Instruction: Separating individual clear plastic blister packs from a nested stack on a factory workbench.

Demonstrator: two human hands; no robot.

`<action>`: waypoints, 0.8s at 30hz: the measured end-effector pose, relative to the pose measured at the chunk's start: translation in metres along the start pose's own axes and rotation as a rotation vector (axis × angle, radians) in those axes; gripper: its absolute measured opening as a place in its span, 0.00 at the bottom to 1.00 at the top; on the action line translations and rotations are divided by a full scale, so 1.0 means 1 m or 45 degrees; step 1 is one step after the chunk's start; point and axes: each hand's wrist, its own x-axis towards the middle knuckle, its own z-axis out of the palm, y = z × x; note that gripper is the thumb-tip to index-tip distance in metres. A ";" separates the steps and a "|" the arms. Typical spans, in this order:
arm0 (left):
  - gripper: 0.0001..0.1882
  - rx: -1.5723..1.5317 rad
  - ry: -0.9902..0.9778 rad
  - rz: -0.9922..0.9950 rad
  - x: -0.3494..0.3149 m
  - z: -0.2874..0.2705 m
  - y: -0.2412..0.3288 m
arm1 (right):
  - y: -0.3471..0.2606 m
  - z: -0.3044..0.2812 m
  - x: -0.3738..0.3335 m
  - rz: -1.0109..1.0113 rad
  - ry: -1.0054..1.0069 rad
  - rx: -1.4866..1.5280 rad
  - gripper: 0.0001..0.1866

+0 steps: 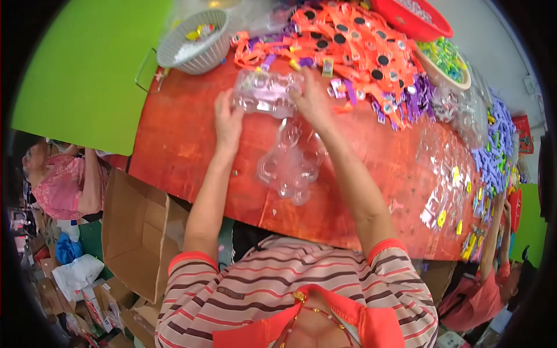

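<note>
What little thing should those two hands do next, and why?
Perhaps the right hand should reach for the orange pile while the left hand steadies the clear plastic tray: both hands have hold of the tray, and the pile lies just beyond the right hand.

Curled to grip, the bare left hand [228, 122] faces the gripping bare right hand [313, 103]; bare forearms [205, 203] extend behind.

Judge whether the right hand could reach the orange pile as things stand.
Probably yes: only small pieces lie between the right hand and the orange pile, though that hand holds the clear plastic.
</note>
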 end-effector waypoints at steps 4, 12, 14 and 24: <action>0.23 -0.058 -0.283 -0.226 -0.037 -0.040 0.037 | 0.000 -0.049 -0.050 0.025 -0.056 -0.155 0.28; 0.20 0.361 -0.789 0.005 -0.095 -0.008 0.085 | 0.023 -0.047 -0.127 0.154 0.062 -0.032 0.10; 0.24 0.082 -0.774 -0.093 -0.099 -0.005 0.076 | 0.019 -0.065 -0.133 0.267 0.134 0.116 0.09; 0.28 -1.465 -0.752 -0.906 -0.129 0.041 0.115 | 0.041 -0.124 -0.216 0.690 0.587 0.737 0.07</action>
